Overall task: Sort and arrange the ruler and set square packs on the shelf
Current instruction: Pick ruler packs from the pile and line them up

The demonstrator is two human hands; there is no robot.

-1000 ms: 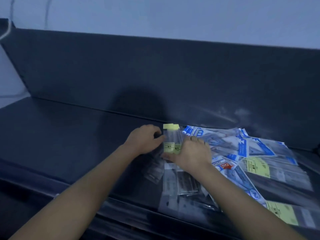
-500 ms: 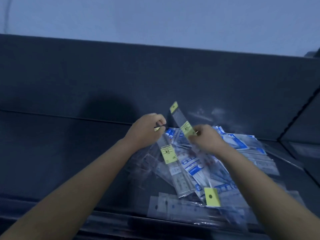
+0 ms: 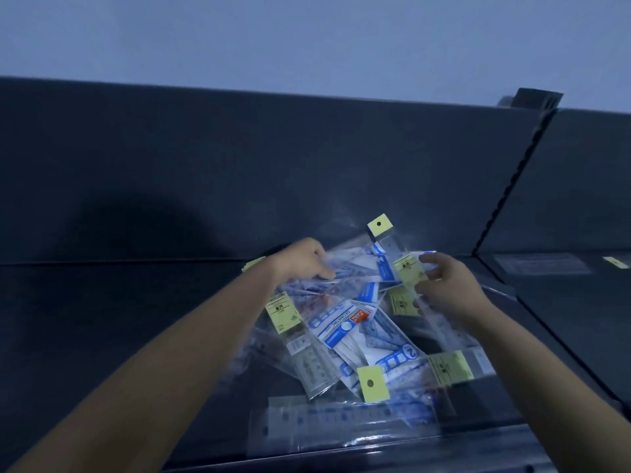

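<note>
Mixed heap [image 3: 341,339] of packs sits on the dark flat shelf [image 3: 136,336], right of centre and unsorted. The right hand [image 3: 447,290] pinches a narrow clear ruler pack with yellow header card [image 3: 384,237] between thumb and fingers and tilts it up out of the heap, likely to separate rulers. The left hand [image 3: 304,262] has its fingers curled onto the blue-printed clear set square packs [image 3: 341,324], apparently gripping them to steady the heap. Counts: about six yellow-tagged ruler packs, at least three blue packs, and one long clear pack [image 3: 341,425] at the front edge. Overlap and blur hide the exact totals.
</note>
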